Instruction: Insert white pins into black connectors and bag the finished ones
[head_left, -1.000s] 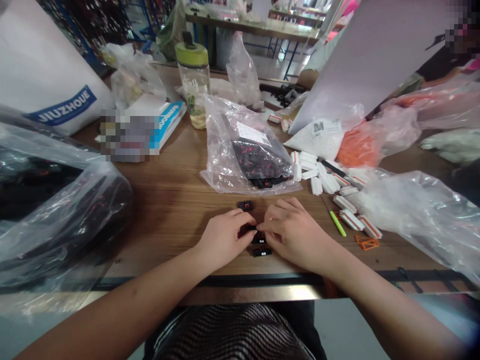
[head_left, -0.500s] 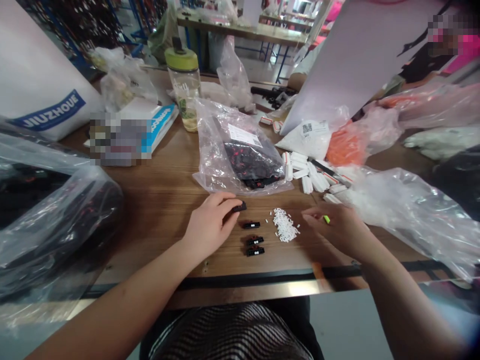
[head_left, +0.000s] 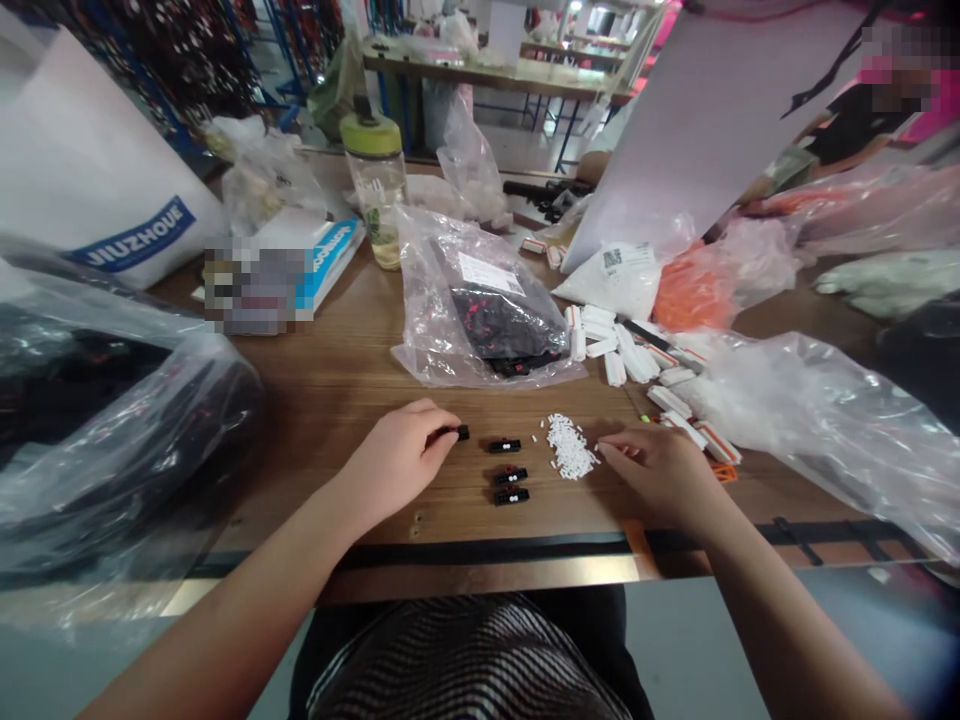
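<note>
My left hand (head_left: 397, 462) rests on the wooden table (head_left: 337, 380), fingers curled round a small black plastic part (head_left: 459, 432) whose end pokes out. Three more small black parts (head_left: 508, 470) lie in a column just right of it. A little heap of tiny white pieces (head_left: 568, 447) sits beside them. My right hand (head_left: 660, 470) lies palm down with its fingertips pinched together at the right edge of that white heap; what they hold, if anything, is too small to see.
A clear bag of black and red parts (head_left: 487, 310) lies behind the hands. White clips (head_left: 630, 355) and orange bits spread to the right beside large clear bags (head_left: 817, 420). A bottle (head_left: 375, 185), a box and a big dark bag (head_left: 105, 400) stand left.
My left hand drew back toward me with the black part. My right hand shifted left from the green stick to the white heap. A second ago both hands were together over the black parts.
</note>
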